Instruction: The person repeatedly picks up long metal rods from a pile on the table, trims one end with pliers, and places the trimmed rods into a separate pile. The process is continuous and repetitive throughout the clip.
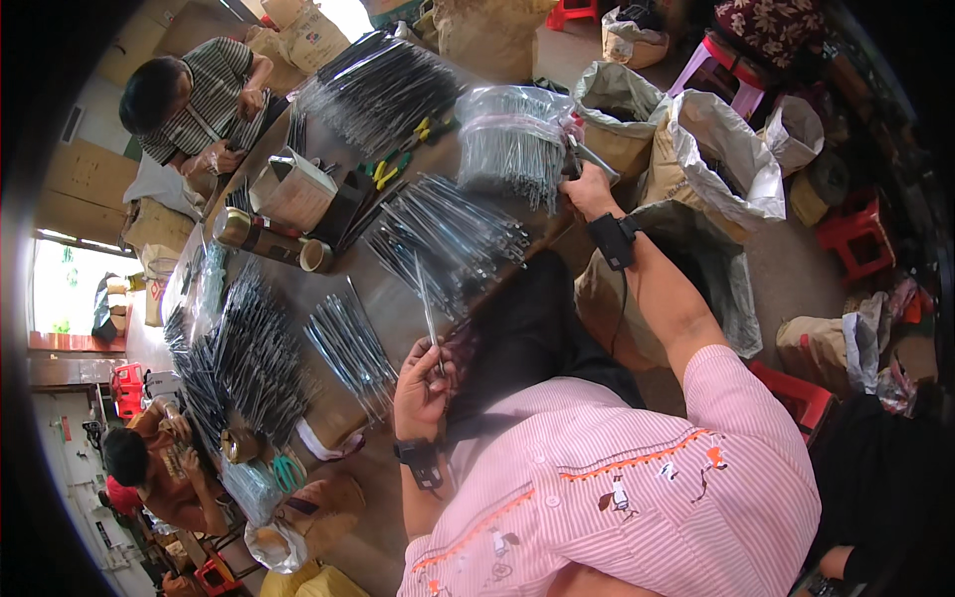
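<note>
Left hand point(426, 383) is pinching one thin metal rod point(429, 316) at lower centre, right hand point(582, 181) is gripping the bagged rod bundle point(512, 139) at upper centre; several loose rod piles point(448, 239) are lying unbagged on the table point(383, 298).

Pink-striped shirt point(637, 497); silver-grey rods point(448, 239); red stools point(860, 244); green-yellow pliers point(398, 159)

A bare strip of table point(393, 298) is left between the small rod row point(350, 348) and the loose rod pile point(448, 239), just ahead of the left hand point(423, 388). Around the right hand point(587, 189), the way is blocked by the wrapped bundle point(512, 139) and the open sacks point(696, 149). Farther across, the table is crowded with tape rolls point(269, 239), a box point(293, 189) and pliers point(398, 159).
</note>
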A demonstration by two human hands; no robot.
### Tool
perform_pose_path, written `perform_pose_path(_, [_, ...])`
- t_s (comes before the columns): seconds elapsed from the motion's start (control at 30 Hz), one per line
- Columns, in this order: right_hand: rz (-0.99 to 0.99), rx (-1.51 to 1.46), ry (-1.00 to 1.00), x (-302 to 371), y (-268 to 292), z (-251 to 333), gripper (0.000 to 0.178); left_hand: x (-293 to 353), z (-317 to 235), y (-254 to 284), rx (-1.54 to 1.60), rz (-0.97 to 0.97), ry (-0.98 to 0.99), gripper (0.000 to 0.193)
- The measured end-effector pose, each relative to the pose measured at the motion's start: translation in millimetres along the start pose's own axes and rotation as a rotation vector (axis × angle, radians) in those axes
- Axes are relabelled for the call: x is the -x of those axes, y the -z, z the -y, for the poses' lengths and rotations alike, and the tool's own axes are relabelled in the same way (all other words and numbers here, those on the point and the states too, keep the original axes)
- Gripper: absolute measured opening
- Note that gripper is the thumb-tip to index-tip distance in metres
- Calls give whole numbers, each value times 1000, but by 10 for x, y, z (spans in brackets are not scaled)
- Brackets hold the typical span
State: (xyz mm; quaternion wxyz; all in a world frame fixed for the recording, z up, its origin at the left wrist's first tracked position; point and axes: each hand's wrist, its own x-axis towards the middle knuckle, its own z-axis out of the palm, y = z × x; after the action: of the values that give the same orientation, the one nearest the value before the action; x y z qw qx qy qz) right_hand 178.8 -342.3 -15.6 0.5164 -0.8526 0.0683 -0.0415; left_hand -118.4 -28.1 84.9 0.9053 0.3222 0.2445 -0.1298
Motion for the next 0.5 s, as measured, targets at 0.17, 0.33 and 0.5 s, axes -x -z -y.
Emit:
perform_pose_path(0.17, [63,-342,-64,72,89,16,34,43,11,18,-5,-16,-4,16])
perform_pose_path(0.33, [204,-504,-181,435,461,256,17,117,-35,75,3,-64,-22,10])
perform_pose_path(0.5, [519,-1037,-443,584,599,391,8,153,-10,60,3,-70,-15,12])
